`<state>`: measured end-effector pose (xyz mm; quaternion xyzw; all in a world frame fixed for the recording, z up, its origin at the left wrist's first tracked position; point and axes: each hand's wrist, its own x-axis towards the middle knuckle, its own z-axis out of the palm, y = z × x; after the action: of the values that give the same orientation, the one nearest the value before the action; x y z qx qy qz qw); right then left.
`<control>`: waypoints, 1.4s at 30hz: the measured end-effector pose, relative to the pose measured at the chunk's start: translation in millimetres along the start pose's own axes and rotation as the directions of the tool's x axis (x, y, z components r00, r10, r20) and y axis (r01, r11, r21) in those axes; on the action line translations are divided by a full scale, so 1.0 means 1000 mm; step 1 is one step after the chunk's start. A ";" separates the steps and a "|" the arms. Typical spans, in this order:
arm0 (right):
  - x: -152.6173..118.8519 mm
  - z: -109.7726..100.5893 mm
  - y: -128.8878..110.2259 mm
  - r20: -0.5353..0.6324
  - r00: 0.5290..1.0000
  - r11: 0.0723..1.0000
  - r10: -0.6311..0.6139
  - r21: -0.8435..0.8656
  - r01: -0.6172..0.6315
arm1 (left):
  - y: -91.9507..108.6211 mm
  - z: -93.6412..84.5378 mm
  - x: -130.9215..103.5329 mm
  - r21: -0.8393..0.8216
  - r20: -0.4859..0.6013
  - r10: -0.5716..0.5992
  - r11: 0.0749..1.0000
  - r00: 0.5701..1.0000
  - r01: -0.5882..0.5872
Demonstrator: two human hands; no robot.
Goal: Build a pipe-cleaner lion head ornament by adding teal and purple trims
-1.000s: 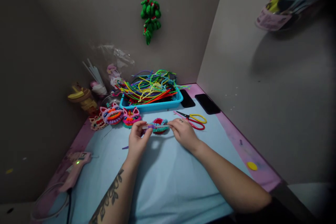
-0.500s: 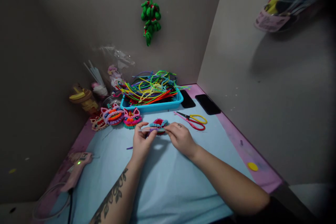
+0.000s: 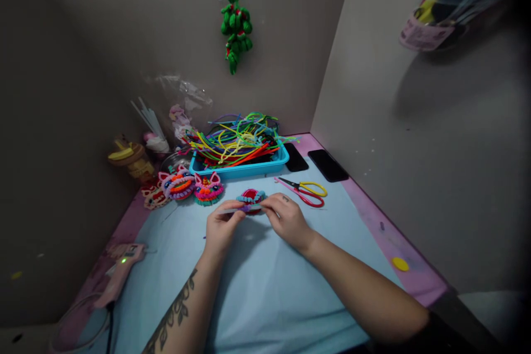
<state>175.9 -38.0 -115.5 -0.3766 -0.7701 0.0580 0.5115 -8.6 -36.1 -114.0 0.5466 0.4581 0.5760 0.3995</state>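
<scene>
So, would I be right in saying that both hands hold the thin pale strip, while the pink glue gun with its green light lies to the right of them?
Not quite: the pink glue gun with its green light lies to the left of them, as the head view shows. The left hand and right hand do both hold the thin pale strip.

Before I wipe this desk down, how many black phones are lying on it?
2: the left phone just right of the blue tray, the right phone farther right, near the wall. Others could be hidden.
</scene>
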 end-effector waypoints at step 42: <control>-0.002 0.006 0.003 0.274 0.961 0.917 0.046 -0.393 0.068 | -0.002 0.003 -0.007 0.760 0.436 0.356 0.345 0.826 -0.550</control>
<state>173.3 -35.6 -121.2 -0.4567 -0.8318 -0.0510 0.3115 -5.2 -41.7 -118.1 0.8283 0.4702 0.2980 -0.0639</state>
